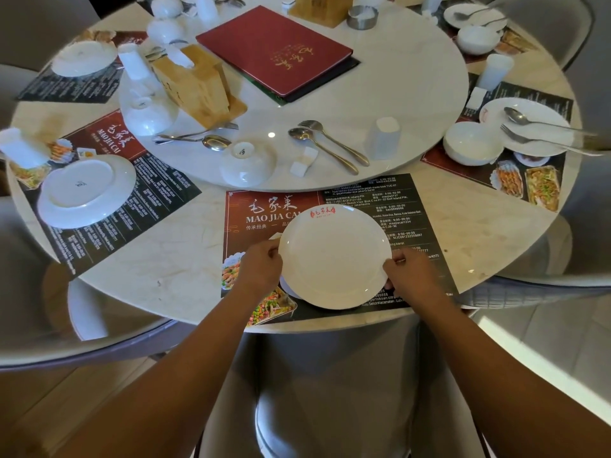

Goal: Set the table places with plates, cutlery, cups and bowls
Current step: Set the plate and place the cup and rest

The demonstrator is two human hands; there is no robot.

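A white plate (334, 256) with a red logo at its far rim lies face up over the printed placemat (406, 206) at the near table edge. My left hand (261, 269) grips its left rim and my right hand (410, 276) pinches its right rim. On the turntable (396, 77) just beyond lie an upturned white bowl (248, 164), a spoon and fork pair (327, 145), an upturned cup (385, 137) and a small white rest (304, 162).
To the left, an upside-down plate (86, 193) and a cup (20, 150) sit on another placemat. At the right, a place holds a plate with cutlery (529, 127) and a bowl (472, 143). A red menu (274, 51) and wooden holder (195, 84) stand on the turntable. A chair (330, 391) is below me.
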